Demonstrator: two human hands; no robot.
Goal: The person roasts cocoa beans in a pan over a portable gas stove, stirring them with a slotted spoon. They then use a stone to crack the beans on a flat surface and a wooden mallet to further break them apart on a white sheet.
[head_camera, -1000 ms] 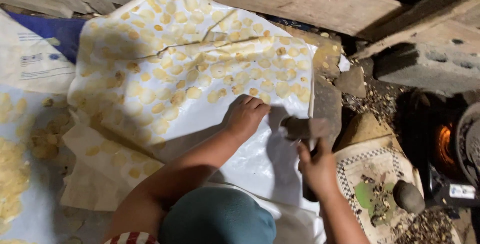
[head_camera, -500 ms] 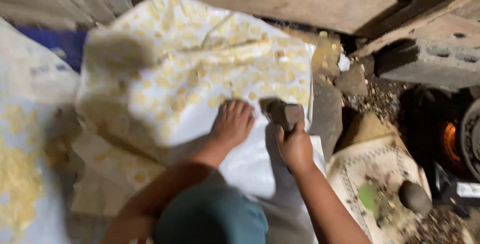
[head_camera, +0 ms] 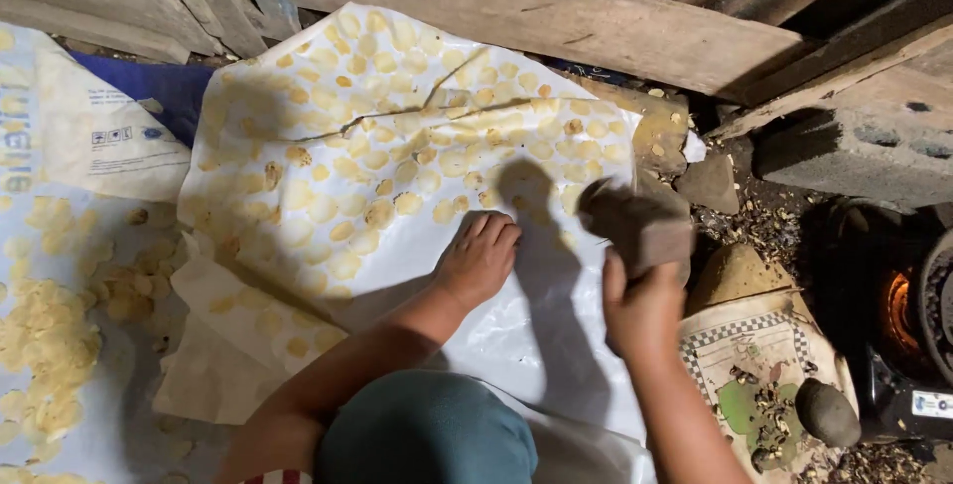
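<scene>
I see no bowl or basket here; what carries things is a white sheet (head_camera: 516,345) spread on the ground, its far half covered with thin pale yellow slices (head_camera: 397,161) laid out flat, its near part bare. My left hand (head_camera: 478,258) lies palm down with fingers spread on that bare part, just below the nearest slices, its grip wide open and holding nothing. My right hand (head_camera: 643,313) is raised over the sheet's right edge, its grip closed around a brownish block (head_camera: 635,221); the block is blurred and I cannot tell what it is. To the left, a second sheet (head_camera: 60,146) bears a looser heap of slices (head_camera: 45,345). Right of the white sheet lie a printed sack (head_camera: 764,370) littered with scraps, a dark round stone (head_camera: 827,413), and a stove (head_camera: 898,315) glowing orange. A wooden plank (head_camera: 556,17) and a grey concrete block (head_camera: 864,146) close off the far side
</scene>
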